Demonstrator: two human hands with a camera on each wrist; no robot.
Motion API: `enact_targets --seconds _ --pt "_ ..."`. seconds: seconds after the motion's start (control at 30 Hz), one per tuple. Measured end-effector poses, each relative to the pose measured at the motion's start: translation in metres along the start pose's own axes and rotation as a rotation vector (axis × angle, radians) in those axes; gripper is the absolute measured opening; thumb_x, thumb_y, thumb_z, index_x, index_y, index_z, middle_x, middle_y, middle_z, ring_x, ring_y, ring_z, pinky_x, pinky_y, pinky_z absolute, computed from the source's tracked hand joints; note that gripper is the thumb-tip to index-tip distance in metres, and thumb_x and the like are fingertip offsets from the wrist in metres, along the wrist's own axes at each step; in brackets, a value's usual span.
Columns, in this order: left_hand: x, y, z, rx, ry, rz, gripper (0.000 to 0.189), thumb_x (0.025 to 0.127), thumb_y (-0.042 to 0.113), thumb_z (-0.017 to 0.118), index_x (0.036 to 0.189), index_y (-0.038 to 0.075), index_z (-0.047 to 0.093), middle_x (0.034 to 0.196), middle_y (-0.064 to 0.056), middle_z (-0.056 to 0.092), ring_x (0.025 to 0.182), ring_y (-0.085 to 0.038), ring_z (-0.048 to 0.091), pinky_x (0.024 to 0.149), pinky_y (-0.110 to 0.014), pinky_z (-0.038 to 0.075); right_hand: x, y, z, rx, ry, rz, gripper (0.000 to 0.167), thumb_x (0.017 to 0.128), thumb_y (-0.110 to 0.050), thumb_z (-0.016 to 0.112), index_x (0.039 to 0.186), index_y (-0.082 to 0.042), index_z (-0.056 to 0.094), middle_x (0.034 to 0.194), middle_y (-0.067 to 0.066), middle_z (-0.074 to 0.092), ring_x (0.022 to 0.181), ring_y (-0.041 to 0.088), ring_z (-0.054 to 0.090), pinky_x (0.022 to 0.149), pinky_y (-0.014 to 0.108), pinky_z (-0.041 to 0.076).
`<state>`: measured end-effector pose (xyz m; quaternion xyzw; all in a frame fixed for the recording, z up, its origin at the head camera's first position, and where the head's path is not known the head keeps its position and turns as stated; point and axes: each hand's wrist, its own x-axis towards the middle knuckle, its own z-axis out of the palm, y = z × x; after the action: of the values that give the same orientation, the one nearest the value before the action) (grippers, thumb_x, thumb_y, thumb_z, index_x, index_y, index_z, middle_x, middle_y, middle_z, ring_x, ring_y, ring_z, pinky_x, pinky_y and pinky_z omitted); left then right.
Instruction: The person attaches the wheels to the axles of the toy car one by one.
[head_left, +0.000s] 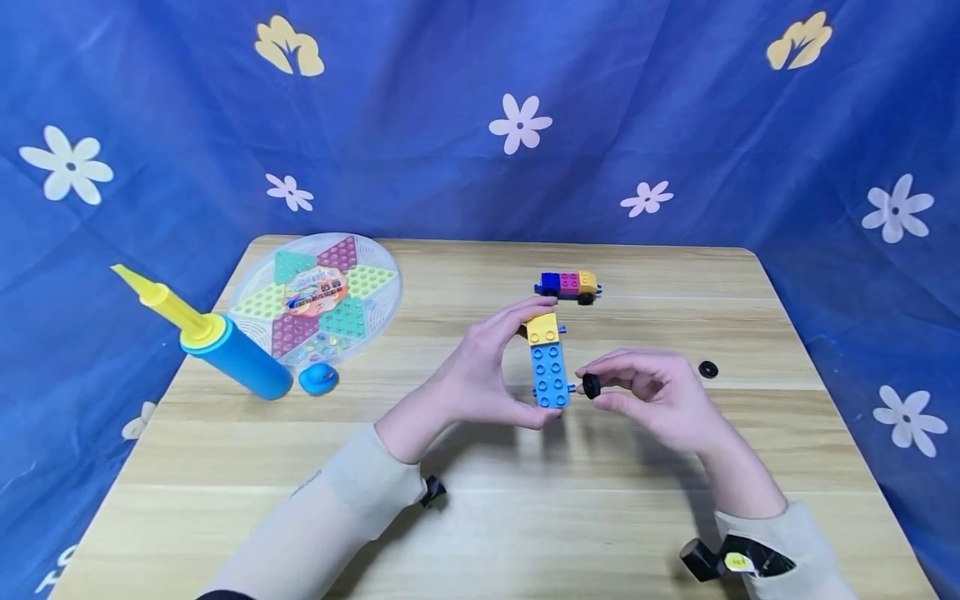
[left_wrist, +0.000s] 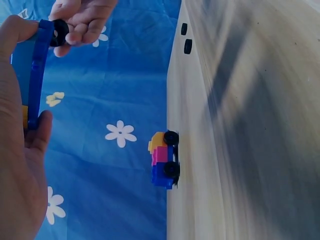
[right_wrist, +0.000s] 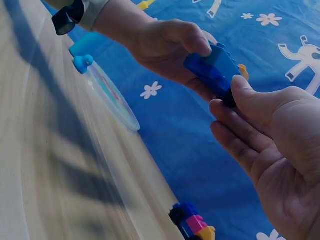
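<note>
My left hand grips a toy block car at its two ends, thumb at the near end and fingers at the yellow far end. Blue studded bricks make up most of its body, on a dark blue base with small axle pegs sticking out at the sides. Between thumb and fingers my right hand pinches a black toy wheel, right beside the peg at the near right of the car. Both hands hold these above the table, and in the right wrist view the wheel is partly hidden by the thumb.
A finished-looking block car with black wheels stands at the table's back. Loose black wheels lie on the right. On the left are a round star-patterned game board, a blue and yellow hand pump and a small blue toy.
</note>
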<state>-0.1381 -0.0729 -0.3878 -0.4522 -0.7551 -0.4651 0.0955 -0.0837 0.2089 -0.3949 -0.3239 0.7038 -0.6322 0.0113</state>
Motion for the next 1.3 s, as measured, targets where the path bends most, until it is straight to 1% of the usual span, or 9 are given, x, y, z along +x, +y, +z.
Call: enact_targets --seconds 0.13,0.27,0.4,0.57,0.7,0.8,0.9,1.13,1.3 --pt "0.002 0.002 0.001 0.013 -0.002 0.012 0.109 0.061 0.037 0.102 0.15 0.003 0.048 0.159 -0.008 0.05 0.144 -0.022 0.05 0.115 -0.038 0.046 0.002 0.002 0.004 0.024 -0.009 -0.044 0.041 0.084 0.027 0.072 0.121 0.009 0.072 0.12 0.027 0.072 0.111 0.028 0.073 0.095 0.039 0.06" --pt "0.002 0.003 0.001 0.014 -0.008 0.016 0.111 0.06 0.037 0.102 0.15 0.002 0.048 0.159 -0.01 0.05 0.144 -0.024 0.05 0.115 -0.039 0.045 0.005 0.004 0.006 0.055 -0.014 -0.085 0.044 0.082 0.031 0.071 0.121 0.012 0.071 0.12 0.029 0.071 0.113 0.029 0.072 0.097 0.041 0.059" --pt "0.002 0.003 0.002 0.013 -0.018 0.016 0.111 0.061 0.036 0.103 0.151 0.001 0.047 0.159 -0.011 0.049 0.144 -0.025 0.05 0.115 -0.04 0.045 0.004 0.005 0.007 0.069 -0.017 -0.078 0.043 0.081 0.031 0.071 0.12 0.013 0.071 0.119 0.027 0.071 0.111 0.029 0.072 0.096 0.042 0.059" --pt "0.0 0.003 0.003 0.018 -0.04 0.007 0.112 0.061 0.035 0.103 0.151 0.001 0.048 0.16 -0.012 0.049 0.143 -0.026 0.051 0.116 -0.04 0.044 0.002 0.006 0.01 0.01 0.011 -0.034 0.04 0.081 0.026 0.077 0.116 0.008 0.075 0.11 0.02 0.075 0.092 0.023 0.075 0.08 0.036 0.064" --pt "-0.001 0.003 0.004 0.04 -0.04 0.007 0.112 0.059 0.036 0.104 0.151 0.002 0.049 0.16 -0.012 0.049 0.141 -0.026 0.054 0.113 -0.038 0.047 0.004 0.006 0.014 -0.069 0.047 -0.041 0.039 0.076 0.023 0.083 0.11 0.003 0.08 0.099 0.013 0.076 0.08 0.019 0.072 0.065 0.026 0.061" --pt "-0.002 0.001 0.005 0.048 -0.024 0.024 0.113 0.056 0.035 0.105 0.149 0.0 0.05 0.159 -0.013 0.05 0.139 -0.026 0.056 0.109 -0.034 0.05 0.005 0.004 0.017 -0.1 0.059 -0.035 0.039 0.074 0.022 0.084 0.107 0.001 0.081 0.096 0.01 0.077 0.081 0.019 0.071 0.062 0.024 0.058" --pt "-0.003 -0.001 0.007 0.041 -0.002 0.057 0.114 0.054 0.036 0.106 0.147 -0.002 0.051 0.156 -0.016 0.052 0.139 -0.027 0.056 0.108 -0.032 0.05 0.005 0.003 0.018 -0.101 0.049 -0.014 0.039 0.074 0.021 0.085 0.108 0.002 0.081 0.097 0.009 0.077 0.08 0.02 0.073 0.062 0.026 0.06" --pt "-0.006 -0.006 0.014 0.014 0.08 0.11 0.118 0.049 0.035 0.107 0.145 -0.005 0.052 0.151 -0.02 0.056 0.134 -0.03 0.06 0.103 -0.031 0.054 0.004 0.004 0.018 0.071 0.014 0.041 0.031 0.085 0.019 0.078 0.114 0.012 0.075 0.102 0.018 0.075 0.081 0.025 0.075 0.071 0.038 0.065" --pt "-0.006 -0.006 0.018 -0.022 0.126 0.1 0.12 0.047 0.033 0.107 0.147 -0.004 0.051 0.149 -0.019 0.058 0.132 -0.028 0.062 0.101 -0.032 0.055 0.004 0.003 0.018 0.044 0.037 0.013 0.028 0.085 0.018 0.079 0.112 0.011 0.076 0.102 0.019 0.076 0.081 0.024 0.075 0.068 0.036 0.065"
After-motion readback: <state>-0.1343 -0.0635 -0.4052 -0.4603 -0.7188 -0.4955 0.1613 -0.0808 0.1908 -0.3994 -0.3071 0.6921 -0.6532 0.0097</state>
